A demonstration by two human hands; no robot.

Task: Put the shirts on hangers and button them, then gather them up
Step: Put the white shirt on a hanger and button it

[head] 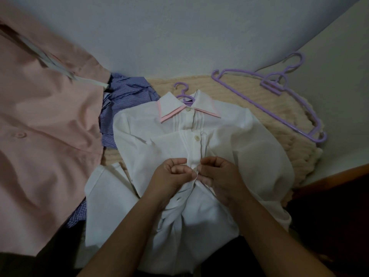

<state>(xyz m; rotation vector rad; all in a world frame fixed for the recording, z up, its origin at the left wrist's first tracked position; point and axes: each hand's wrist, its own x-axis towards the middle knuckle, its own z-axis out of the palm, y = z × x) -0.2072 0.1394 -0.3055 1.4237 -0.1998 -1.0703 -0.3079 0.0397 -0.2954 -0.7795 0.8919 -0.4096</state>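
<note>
Item one, white shirt (219, 136): I see it lying front-up on a cream knitted blanket (269, 108), long axis running from the pink-edged collar (187, 108) at the far end toward me, collar pointing at the wall. It holds a purple hanger (182, 90), whose hook sticks out past the collar; the rest is hidden inside. Two upper buttons are fastened. Left hand (173, 174) and right hand (219, 172) both pinch the placket at mid-chest, fingers curled on the cloth, touching each other there. Item two, spare purple hangers (279, 96): lying on the blanket to the right, apart from the shirt. Item three, blue striped shirt (127, 104): crumpled, left of the white one, partly under it. Item four, pink shirt (44, 126): spread at far left.
</note>
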